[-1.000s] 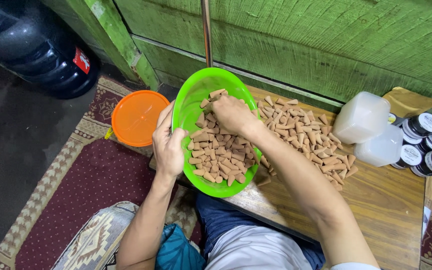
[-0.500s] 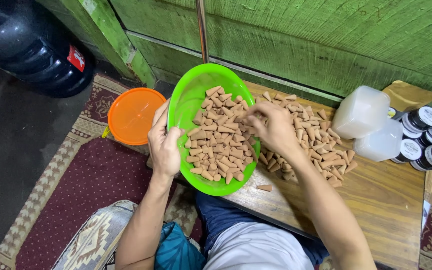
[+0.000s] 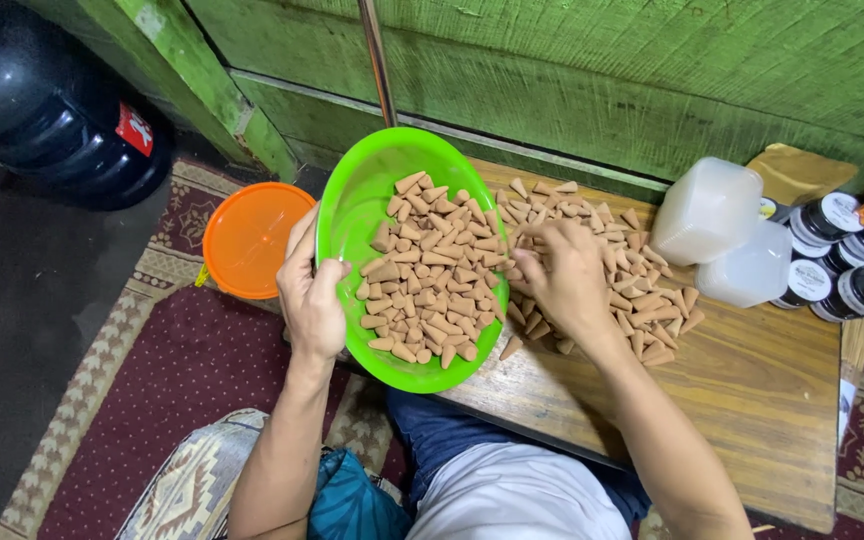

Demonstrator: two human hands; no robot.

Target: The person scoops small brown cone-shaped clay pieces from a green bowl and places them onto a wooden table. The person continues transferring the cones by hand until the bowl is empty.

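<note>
The person sits on a patterned rug (image 3: 152, 400) at a low wooden table (image 3: 752, 400) set against a green plank wall (image 3: 602, 70). The left hand (image 3: 310, 290) grips the near rim of a bright green bowl (image 3: 362, 200), thumb hooked inside and fingers curled behind it, and holds the bowl tilted against the table's left edge. The bowl is about half full of small tan cones (image 3: 427, 275). The right hand (image 3: 564, 280) lies palm down on the loose pile of cones (image 3: 642, 300) spread over the tabletop just beside the bowl, fingers bent and cupped over a few of them (whether any are actually pinched cannot be told, since the palm hides them).

The cones look light, dry and stiff, likely brittle at the tips, so they probably suit sweeping or scooping in loose handfuls better than squeezing. The bowl appears to be thin, slightly flexible plastic; with its load it seems best held at the rim, as it is, or supported underneath.

An orange lid (image 3: 252, 238) lies on the rug to the left of the bowl. Two frosted plastic tubs (image 3: 727, 235) and a cluster of dark jars with white tops (image 3: 842, 260) stand at the table's far right.
</note>
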